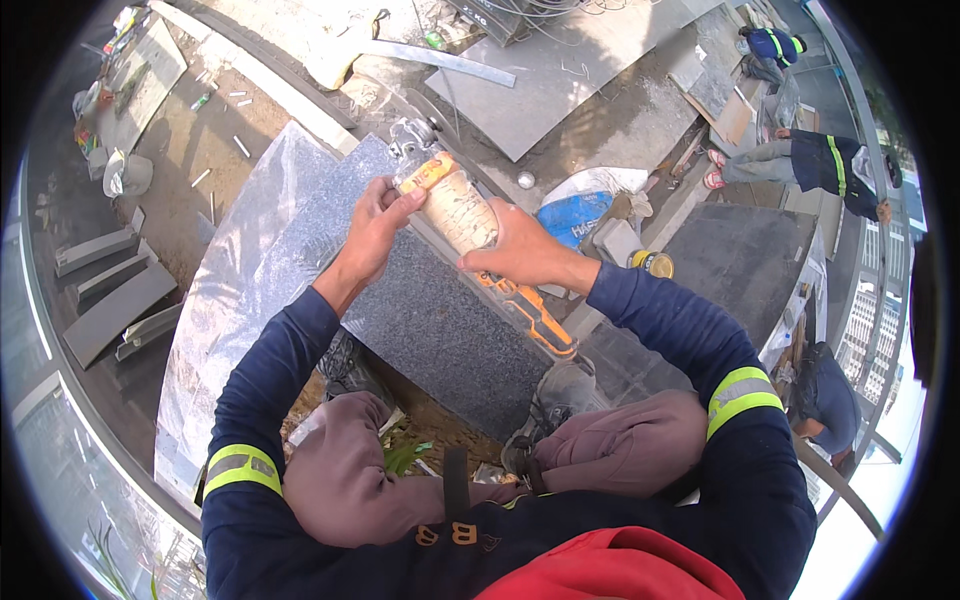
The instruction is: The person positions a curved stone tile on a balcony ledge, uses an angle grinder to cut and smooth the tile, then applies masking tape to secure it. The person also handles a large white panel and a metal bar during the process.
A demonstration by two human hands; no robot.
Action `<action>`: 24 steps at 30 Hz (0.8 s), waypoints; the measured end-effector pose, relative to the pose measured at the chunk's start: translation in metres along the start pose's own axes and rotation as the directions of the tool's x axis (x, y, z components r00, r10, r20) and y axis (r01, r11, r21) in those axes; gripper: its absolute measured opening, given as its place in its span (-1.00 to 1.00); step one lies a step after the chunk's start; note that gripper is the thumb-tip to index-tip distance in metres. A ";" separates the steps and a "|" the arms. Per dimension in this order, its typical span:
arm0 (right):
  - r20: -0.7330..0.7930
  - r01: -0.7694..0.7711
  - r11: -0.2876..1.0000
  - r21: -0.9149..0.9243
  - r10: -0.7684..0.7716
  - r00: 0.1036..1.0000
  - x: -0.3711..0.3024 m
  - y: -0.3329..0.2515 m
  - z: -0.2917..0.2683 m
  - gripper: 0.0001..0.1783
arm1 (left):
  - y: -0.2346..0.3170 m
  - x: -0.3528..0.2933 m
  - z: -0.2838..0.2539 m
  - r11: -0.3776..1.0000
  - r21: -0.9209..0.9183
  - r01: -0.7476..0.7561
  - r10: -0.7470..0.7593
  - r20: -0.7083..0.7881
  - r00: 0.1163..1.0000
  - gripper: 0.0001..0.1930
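Note:
Both my hands hold a cream, dark-flecked cylindrical thing [462,208] with an orange band; its kind is unclear. My left hand [378,225] grips its far-left end, thumb against the orange band. My right hand [520,248] wraps round its near-right end, its thumb along the underside. In line with it is an orange and black power tool, which looks like an angle grinder [538,318]; its grey metal head [412,138] shows beyond the cylinder. The cylinder hides the tool's middle. Underneath is a dark speckled stone slab [435,325], just beyond my bent knees.
Clear plastic sheeting [235,260] covers ground at left, near stacked grey strips [120,310] and a white bucket [128,174]. A blue and white sack [575,215] and a yellow tin [655,264] lie right. Several people, one in dark clothing [820,165], are farther right.

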State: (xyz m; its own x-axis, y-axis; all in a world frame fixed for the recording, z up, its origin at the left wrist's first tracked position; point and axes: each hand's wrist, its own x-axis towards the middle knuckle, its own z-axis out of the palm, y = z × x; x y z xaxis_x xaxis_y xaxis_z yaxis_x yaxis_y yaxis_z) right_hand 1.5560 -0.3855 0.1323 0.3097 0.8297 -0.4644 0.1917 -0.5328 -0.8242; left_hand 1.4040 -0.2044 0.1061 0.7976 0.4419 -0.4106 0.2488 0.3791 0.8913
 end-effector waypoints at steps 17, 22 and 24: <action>0.047 -0.044 0.983 -0.178 0.053 0.997 0.059 -0.046 0.030 -0.07 | -0.023 0.029 -0.058 0.998 -0.065 -0.006 -0.007 -0.202 0.979 -0.33; 0.099 0.039 0.997 -0.061 -0.033 0.995 0.095 -0.067 0.045 0.17 | -0.019 0.046 -0.103 0.992 -0.121 -0.025 -0.008 -0.264 0.964 -0.40; 0.041 0.093 0.991 -0.100 -0.090 0.995 0.106 -0.060 0.051 0.16 | -0.021 0.052 -0.106 0.992 -0.127 -0.011 -0.023 -0.257 0.966 -0.37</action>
State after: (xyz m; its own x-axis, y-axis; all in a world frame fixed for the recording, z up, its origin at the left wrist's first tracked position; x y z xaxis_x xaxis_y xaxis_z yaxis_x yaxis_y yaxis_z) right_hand 1.5301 -0.2568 0.1162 0.2528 0.8803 -0.4015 0.3120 -0.4670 -0.8274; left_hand 1.3818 -0.1032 0.0460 0.6236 0.6274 -0.4664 0.1684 0.4748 0.8638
